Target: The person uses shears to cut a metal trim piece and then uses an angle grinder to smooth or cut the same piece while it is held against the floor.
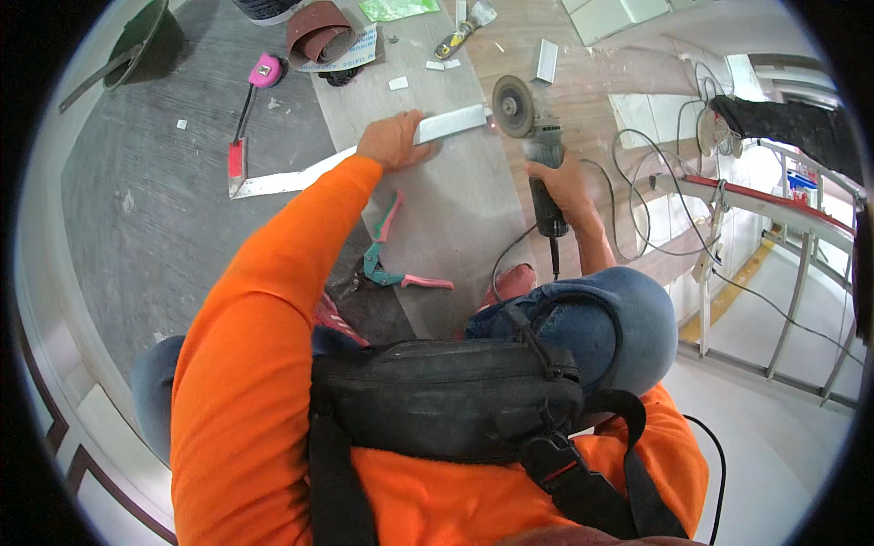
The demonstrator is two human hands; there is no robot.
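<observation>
My left hand (393, 143) is closed over a long pale trim strip (305, 173) lying across the floor, its fingers wrapped on the far side. In my right hand (564, 187) is a dark angle grinder (547, 159) with its round disc (513, 106) upward. The disc stands beside the strip's right end; I cannot tell whether they touch. Near the strip's left end is a red block-like piece (237, 160). Between my arms lie cutters (384, 264) with pink handles and teal jaws, spread apart. Whether the disc is spinning cannot be made out.
A pink tape measure (266, 70), a brown sandpaper roll (319, 35), a yellow-and-black handled tool (455, 41) and a dark bucket (144, 45) lie beyond. Grey cable (648, 136) loops at right, beside a metal ladder (801, 273). Another person's dark-clothed limb (792, 127) reaches in there.
</observation>
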